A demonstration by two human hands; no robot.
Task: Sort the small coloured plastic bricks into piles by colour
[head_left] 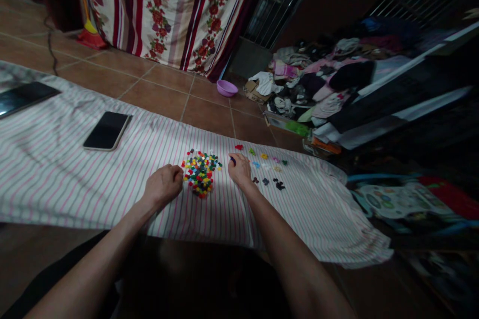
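Note:
A heap of small coloured pieces lies on a pink-and-white striped cloth. My left hand rests on the cloth just left of the heap, its fingers curled into a loose fist. My right hand is just right of the heap, fingers pinched on a small dark blue piece. To the right of that hand, small pieces lie sorted by colour: red, yellow, light blue and black among them.
A phone lies face up on the cloth at the left, a tablet farther left. Beyond the cloth are a tiled floor, a purple bowl, a floral curtain and a pile of clothes.

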